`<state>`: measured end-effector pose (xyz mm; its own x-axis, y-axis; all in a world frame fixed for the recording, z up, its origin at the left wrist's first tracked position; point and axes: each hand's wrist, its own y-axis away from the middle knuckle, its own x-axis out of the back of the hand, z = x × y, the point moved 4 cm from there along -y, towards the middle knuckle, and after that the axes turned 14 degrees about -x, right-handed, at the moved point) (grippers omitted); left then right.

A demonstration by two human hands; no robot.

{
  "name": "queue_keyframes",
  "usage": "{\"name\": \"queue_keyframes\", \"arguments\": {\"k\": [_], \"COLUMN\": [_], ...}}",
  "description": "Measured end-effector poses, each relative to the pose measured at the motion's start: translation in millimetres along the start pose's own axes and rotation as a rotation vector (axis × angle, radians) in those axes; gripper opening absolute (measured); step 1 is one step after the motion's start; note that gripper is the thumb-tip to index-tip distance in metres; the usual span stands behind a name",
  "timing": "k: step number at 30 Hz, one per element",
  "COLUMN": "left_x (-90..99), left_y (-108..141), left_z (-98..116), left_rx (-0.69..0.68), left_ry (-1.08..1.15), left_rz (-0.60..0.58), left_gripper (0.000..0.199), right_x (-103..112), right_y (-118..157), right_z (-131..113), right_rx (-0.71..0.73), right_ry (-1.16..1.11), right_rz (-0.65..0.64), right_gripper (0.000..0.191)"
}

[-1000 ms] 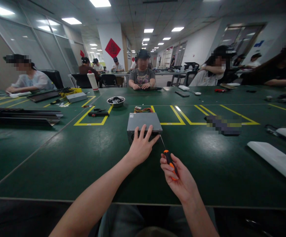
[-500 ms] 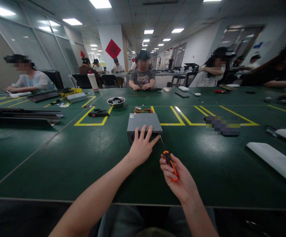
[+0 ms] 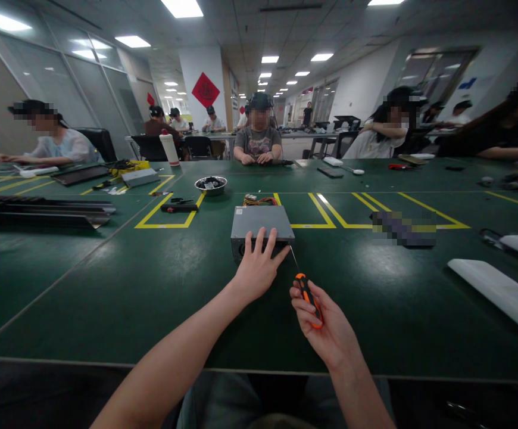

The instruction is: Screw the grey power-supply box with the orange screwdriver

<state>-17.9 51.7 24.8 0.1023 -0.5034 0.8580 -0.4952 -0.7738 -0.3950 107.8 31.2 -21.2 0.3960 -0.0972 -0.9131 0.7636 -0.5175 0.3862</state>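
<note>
Head cam: R hand point(image 3: 325, 329), gripping orange/blk screwdriver point(image 3: 304, 291), tip at r. front corner of grey metal box point(image 3: 261, 219). L hand point(image 3: 255, 271), fingers spread, on box top & front. Box on green table point(image 3: 169, 322), ctr.; wires point(image 3: 261, 201) behind; metal bowl point(image 3: 210, 191) w/ dk. parts beyond, to l.

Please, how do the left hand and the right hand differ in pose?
The left hand has its fingers spread against the grey metal box; the right hand is curled around the screwdriver. The left hand shows its back, while the right hand is turned palm up. Both are bare.
</note>
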Motion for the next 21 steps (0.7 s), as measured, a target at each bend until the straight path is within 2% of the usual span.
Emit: {"name": "queue_keyframes", "arguments": {"k": [9, 15, 21], "left_x": [0.0, 0.0, -0.3], "left_y": [0.6, -0.1, -0.2], "left_z": [0.6, 1.3, 1.4], "left_rx": [-0.001, 0.004, -0.003], "left_ry": [-0.006, 0.001, 0.012], "left_rz": [-0.017, 0.002, -0.001], "left_gripper": [0.052, 0.052, 0.055], "right_x": [3.8, 2.3, 4.3], "right_y": [-0.4, -0.2, -0.4], "right_z": [0.6, -1.3, -0.8], "right_rx": [-0.015, 0.033, -0.021], "right_ry": [0.030, 0.028, -0.057], "right_rz": [0.075, 0.036, -0.007], "right_gripper": [0.022, 0.016, 0.018]}}
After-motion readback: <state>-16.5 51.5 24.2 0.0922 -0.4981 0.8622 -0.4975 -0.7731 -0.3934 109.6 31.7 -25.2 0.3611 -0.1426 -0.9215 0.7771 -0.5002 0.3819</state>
